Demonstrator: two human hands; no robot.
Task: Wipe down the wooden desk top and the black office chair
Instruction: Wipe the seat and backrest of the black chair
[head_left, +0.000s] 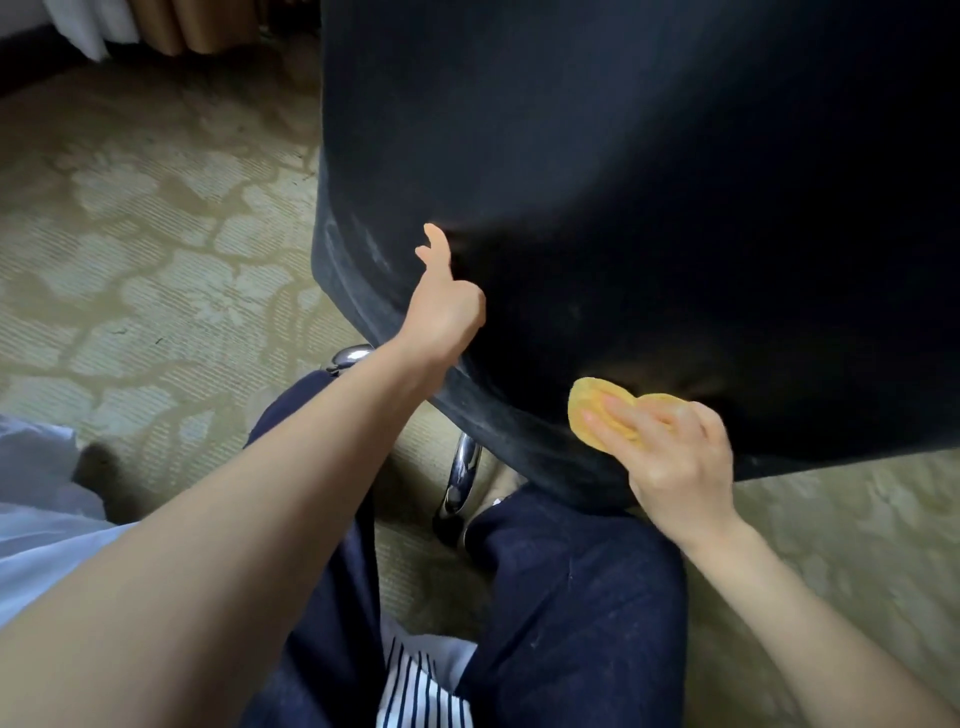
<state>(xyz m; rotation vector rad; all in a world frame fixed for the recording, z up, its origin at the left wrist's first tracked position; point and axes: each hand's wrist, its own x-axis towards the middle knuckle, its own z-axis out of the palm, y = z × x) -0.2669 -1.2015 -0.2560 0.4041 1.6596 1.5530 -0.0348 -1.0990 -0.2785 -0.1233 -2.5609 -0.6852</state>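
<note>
Right hand (675, 467) presses a yellow cloth (589, 415) on the black office chair (623, 182) at its six o'clock; left hand (447, 306) touches its eight o'clock edge.

The broad black fabric chair back (649, 182) has pale grey streaks near its lower left edge. The round yellow-orange cloth (592, 415) is plain. The woven carpet (156, 234) is olive green with pale beige leaf-like patches and fine lines. The navy denim trousers (571, 597) are plain; the white fabric hem (421, 686) carries dark stripes. The curved metal chair legs (462, 467) are shiny silver.
</note>
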